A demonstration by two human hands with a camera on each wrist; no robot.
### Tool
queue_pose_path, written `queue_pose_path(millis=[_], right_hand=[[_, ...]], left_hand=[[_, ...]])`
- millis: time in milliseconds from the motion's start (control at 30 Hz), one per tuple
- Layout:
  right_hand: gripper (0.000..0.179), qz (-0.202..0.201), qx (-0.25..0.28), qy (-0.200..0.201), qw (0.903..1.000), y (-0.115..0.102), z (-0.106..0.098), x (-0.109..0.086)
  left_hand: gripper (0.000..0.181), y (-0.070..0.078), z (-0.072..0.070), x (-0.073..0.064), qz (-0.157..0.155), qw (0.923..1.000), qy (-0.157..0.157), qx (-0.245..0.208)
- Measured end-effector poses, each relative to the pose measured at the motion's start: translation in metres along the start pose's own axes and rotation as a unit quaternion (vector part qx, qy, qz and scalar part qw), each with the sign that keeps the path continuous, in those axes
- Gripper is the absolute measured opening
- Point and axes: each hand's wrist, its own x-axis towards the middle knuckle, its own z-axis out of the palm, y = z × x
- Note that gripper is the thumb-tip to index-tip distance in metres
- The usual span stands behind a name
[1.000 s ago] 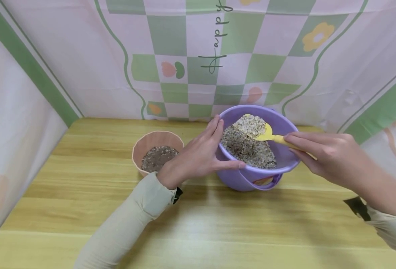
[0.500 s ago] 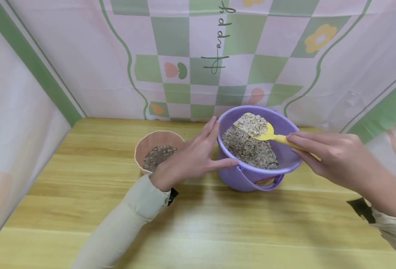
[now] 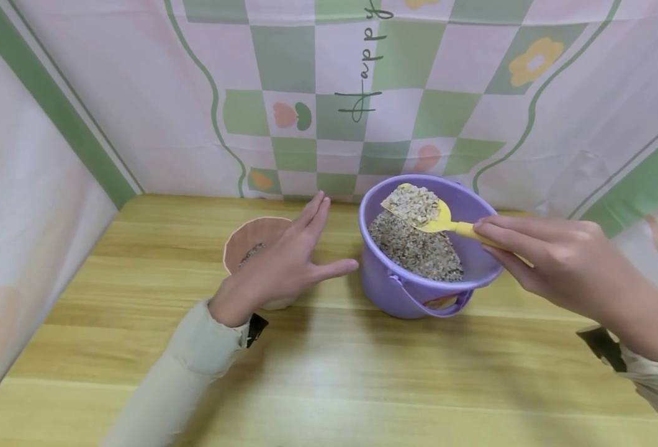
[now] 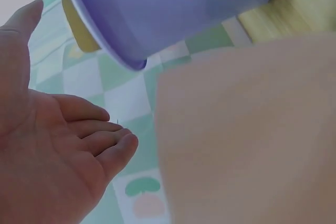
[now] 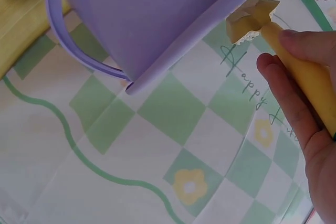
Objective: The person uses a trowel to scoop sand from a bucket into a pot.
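My right hand (image 3: 558, 261) grips the handle of a yellow toy shovel (image 3: 445, 218), its blade heaped with pale gravel (image 3: 413, 205). The blade hangs over a purple bucket (image 3: 385, 282) partly filled with darker gravel (image 3: 418, 248). In the right wrist view, the thumb and fingers close round the shovel handle (image 5: 302, 74). My left hand (image 3: 279, 261) is above a pinkish-orange pot (image 3: 239, 245), fingers straight and thumb spread, holding nothing. It hides most of the dark gravel in the pot. The left wrist view shows its palm (image 4: 52, 156) apart from the bucket and pot.
Both containers stand on a wooden table (image 3: 329, 372), the pot left of the bucket. Behind the table hangs a green and white checkered cloth (image 3: 340, 118). The bucket's purple handle (image 3: 435, 307) hangs down at its front.
My left hand has left the bucket's rim and moved left over the pot. The loaded shovel stays over the bucket, rising slightly in my right hand.
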Motion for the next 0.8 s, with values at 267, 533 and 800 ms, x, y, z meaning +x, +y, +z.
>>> queue_pose_path(millis=[267, 533, 800], right_hand=[[0.046, 0.004, -0.003, 0.021, 0.9998, -0.007, 0.002, 0.006], [0.043, 0.003, 0.009, 0.033, 0.9994, -0.010, 0.005, 0.010], [0.042, -0.009, 0.020, 0.036, 0.9991, -0.013, 0.007, 0.018]], left_hand=[[0.110, -0.020, -0.010, -0.013, 0.007, 0.9984, 0.010, 0.056], [0.111, -0.042, -0.014, -0.030, -0.013, 0.9971, 0.025, 0.070], [0.115, -0.059, -0.015, -0.040, -0.030, 0.9952, 0.049, 0.079]])
